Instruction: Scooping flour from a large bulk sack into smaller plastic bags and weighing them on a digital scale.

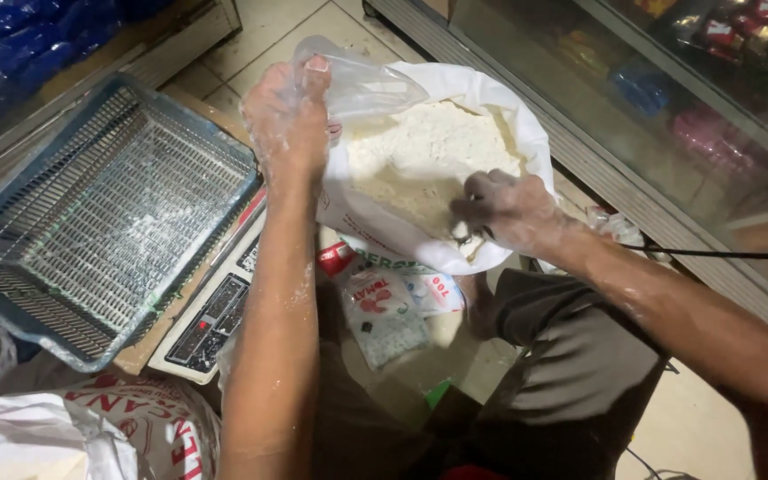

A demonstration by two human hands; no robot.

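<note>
Two hands at work over an open white sack of flour point(442, 147), which stands on the tiled floor point(268, 27) ahead of the person's knees. Left hand point(288, 120), dusted white, holds up a clear plastic bag point(362, 84) at the sack's near rim; fingers point(313, 76) curled and pinching the bag's mouth. Right hand point(504, 209) is down inside the sack, fingers closed around something small and metallic, too hidden to name. Left of the sack: a blue plastic basket point(100, 218) sitting on a digital scale point(211, 320). Below the sack, small printed packets point(384, 311) lie on the floor. Printed sack point(126, 427) at lower left. Glass display case point(668, 107) runs along the right side.
</note>
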